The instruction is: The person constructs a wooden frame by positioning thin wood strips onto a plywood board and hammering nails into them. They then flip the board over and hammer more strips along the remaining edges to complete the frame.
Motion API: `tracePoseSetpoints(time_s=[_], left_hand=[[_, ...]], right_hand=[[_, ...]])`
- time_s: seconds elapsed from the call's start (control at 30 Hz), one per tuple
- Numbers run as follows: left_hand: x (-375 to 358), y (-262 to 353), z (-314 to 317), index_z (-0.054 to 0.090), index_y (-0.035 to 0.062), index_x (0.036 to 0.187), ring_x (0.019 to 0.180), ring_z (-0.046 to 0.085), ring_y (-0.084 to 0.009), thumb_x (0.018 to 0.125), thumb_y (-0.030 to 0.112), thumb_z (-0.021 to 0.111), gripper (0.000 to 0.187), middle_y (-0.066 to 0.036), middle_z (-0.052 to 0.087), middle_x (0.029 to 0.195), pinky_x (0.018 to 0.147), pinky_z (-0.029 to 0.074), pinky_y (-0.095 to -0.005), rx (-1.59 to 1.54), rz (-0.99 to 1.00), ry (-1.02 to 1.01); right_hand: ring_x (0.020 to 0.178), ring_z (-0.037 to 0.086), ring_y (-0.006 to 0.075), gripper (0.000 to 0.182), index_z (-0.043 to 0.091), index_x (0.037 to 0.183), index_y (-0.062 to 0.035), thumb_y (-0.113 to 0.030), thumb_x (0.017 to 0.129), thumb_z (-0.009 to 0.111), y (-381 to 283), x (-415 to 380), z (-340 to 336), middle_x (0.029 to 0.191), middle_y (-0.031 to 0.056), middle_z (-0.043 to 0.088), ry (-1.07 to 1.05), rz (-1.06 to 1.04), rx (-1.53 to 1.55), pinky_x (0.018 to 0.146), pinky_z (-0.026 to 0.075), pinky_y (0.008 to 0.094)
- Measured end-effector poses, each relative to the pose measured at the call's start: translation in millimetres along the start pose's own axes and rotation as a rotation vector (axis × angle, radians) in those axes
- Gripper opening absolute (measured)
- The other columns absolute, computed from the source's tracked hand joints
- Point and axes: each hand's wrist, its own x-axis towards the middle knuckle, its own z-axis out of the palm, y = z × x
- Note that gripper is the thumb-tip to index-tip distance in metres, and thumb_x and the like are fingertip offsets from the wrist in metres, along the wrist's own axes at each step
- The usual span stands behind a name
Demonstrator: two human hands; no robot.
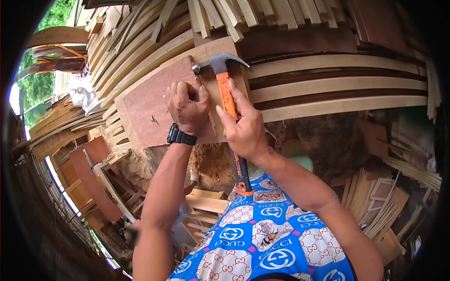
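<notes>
Hammer (226, 96) by reddish panel (140, 102), upper centre
Right hand (246, 130) grips it; curled left hand (186, 107), contents unclear, seemingly steadies the panel.

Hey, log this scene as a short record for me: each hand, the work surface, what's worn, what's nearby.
Right hand: holds the handle of an orange-and-black claw hammer
Left hand: on a flat reddish-brown wooden panel, fingers curled; whether they pinch something small is unclear
Under the panel: pale flat wooden board
Worn: black wristwatch, left wrist
Nearby: long pale wooden strips, right of the board
</notes>
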Motion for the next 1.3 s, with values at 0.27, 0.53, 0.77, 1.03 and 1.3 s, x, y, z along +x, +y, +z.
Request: tracePoseSetpoints(time_s=[0.27, 0.53, 0.77, 1.03, 1.3], left_hand=[[-3.4, -2.3, -15.0, 0.049, 0.0102, 0.074, 0.072, 0.051, -0.0317, 0.079, 0.018, 0.075, 0.028, -0.008, 0.051, 0.073, 0.072, 0.039, -0.0461, 0.035, -0.001, -0.026], [-7.5, -5.4, -23.7, 0.047, 0.0086, 0.075, 0.067, 0.049, -0.0307, 0.078, 0.01, 0.077, 0.031, -0.008, 0.048, 0.07, 0.067, 0.039, -0.0445, 0.023, 0.025, -0.019], [-13.0, -9.6, -33.6, 0.046, 0.0084, 0.075, 0.066, 0.047, -0.0305, 0.078, 0.008, 0.076, 0.03, -0.008, 0.047, 0.07, 0.067, 0.039, -0.0445, 0.014, -0.001, -0.024], [-16.2, -11.9, -37.9, 0.05, 0.0075, 0.077, 0.066, 0.051, -0.0299, 0.082, 0.012, 0.076, 0.027, -0.009, 0.05, 0.069, 0.066, 0.042, -0.0432, 0.059, -0.042, -0.031], [18.8, -0.7, -25.0, 0.062, -0.0054, 0.135, 0.09, 0.072, -0.0418, 0.093, 0.025, 0.071, 0.052, -0.028, 0.074, 0.101, 0.082, 0.057, -0.0469, 0.187, -0.237, 0.104]], right_hand=[[0.115, 0.071, 0.0405, 0.062, 0.044, 0.153, 0.0089, -0.007, 0.096, 0.065, -10.7, -4.2, -0.8, 0.133, 0.0344, 0.064, -0.041, -0.072, -0.019, 0.092, 0.057, 0.0402], [0.104, 0.075, 0.04, 0.063, 0.042, 0.155, 0.0062, -0.003, 0.097, 0.064, -9.5, -7.3, -4.6, 0.126, 0.0335, 0.067, -0.117, -0.077, -0.022, 0.086, 0.058, 0.0389], [0.104, 0.074, 0.0435, 0.063, 0.043, 0.154, 0.0057, -0.004, 0.096, 0.065, -8.7, -8.3, 6.0, 0.119, 0.0354, 0.068, -0.103, -0.15, -0.041, 0.086, 0.058, 0.0418], [0.103, 0.072, 0.0476, 0.06, 0.047, 0.151, 0.0054, -0.007, 0.095, 0.065, -21.5, -3.4, -16.5, 0.124, 0.034, 0.068, -0.214, -0.006, -0.054, 0.085, 0.059, 0.0411], [0.098, 0.078, 0.0301, 0.062, 0.045, 0.152, 0.005, -0.004, 0.095, 0.067, -24.7, -13.7, -32.8, 0.12, 0.0288, 0.072, -0.188, 0.048, -0.029, 0.083, 0.058, 0.035]])
